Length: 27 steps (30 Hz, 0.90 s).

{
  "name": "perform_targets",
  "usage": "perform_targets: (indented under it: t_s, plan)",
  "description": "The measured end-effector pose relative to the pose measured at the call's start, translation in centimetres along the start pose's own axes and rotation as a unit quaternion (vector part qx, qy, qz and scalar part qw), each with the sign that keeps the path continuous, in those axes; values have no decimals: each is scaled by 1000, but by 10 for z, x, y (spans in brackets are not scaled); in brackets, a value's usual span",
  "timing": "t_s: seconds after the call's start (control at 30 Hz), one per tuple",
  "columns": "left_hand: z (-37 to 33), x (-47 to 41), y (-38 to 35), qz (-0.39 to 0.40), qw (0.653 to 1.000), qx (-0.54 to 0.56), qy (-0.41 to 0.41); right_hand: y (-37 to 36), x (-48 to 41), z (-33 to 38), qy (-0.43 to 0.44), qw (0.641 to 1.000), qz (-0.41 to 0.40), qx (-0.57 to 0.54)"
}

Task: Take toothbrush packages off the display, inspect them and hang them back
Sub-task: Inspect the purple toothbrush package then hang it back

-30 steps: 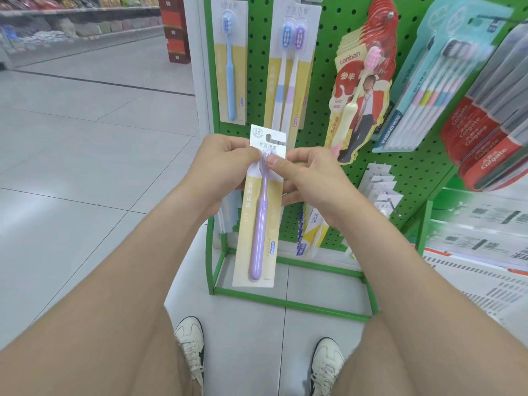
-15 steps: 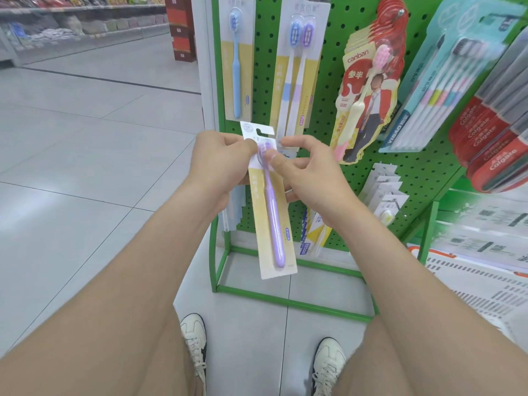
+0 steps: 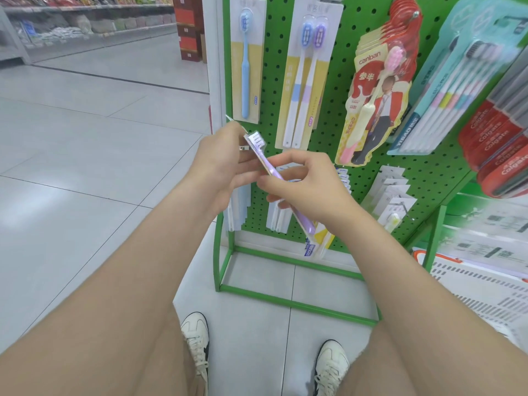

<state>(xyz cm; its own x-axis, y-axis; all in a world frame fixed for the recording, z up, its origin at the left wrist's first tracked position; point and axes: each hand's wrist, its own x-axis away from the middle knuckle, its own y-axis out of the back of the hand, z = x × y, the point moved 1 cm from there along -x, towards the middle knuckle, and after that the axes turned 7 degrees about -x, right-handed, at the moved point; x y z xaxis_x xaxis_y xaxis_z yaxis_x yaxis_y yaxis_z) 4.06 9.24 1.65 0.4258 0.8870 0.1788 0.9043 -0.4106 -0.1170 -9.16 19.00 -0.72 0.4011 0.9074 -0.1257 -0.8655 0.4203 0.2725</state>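
head view. the purple toothbrush package (image 3: 258, 147) is off the hook and held in front of the green pegboard display (image 3: 274, 81), below the hanging rows. it is tilted, brush head up and to the left, handle end down and to the right, and turned nearly edge-on to the camera. its clear blister holds one purple brush on a yellow and white card.

left hand (image 3: 220, 167): fingers curled, pinching the upper end of the package beside the brush head. right hand (image 3: 308, 190): fingers curled round the middle of the package, with the handle end showing below the palm.

packs hanging on the display:
- single pack (image 3: 246, 67), top left, one blue brush.
- twin pack (image 3: 307, 81), one blue-headed and one purple-headed brush.
- stack of red canban packs (image 3: 377, 90), the front one holding a pink and cream brush.
- teal multi-pack (image 3: 457, 90), a row of brushes; count not legible.
- red colgate packs (image 3: 500, 138) at the right edge, blurred.

smaller white packs hang lower down, behind the hands. a white basket (image 3: 471, 295) stands at lower right; its contents cannot be made out.
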Motion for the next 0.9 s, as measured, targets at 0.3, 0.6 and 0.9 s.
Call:
perform_targets:
  t_s: [0.3,0.6,0.9]
  plan:
    - [9,-8,2,-62,998,-27,-11,5,2,0,-3,995,96,6]
    - [11,-12,-2,-56,998,-18,-19,11,2,-4,-48,991,123,-36]
    - [13,-15,1,-139,989,43,-37,19,4,-3,-128,972,197,-28]
